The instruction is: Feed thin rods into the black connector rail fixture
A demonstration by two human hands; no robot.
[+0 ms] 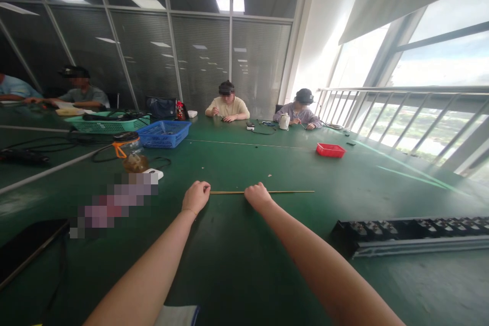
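Observation:
A thin, straight, yellowish stick (292, 192) runs crosswise just over or on the green table. My left hand (197, 197) has its fingers closed on the left end of the stick. Farther right, my right hand (258, 196) is curled around its middle, and the rest of the stick sticks out to the right. A short length shows between the two hands. I cannot tell whether the stick is one piece or several thin ones side by side. Small pale scraps (269, 175) lie beyond the hands.
Left stand a jar with an orange strap (133, 155), a blue basket (164, 135) and a green basket (107, 123). A red tray (330, 150) sits back right; a black rail with metal parts (412, 237) lies nearer. Several people sit across the green table (237, 265).

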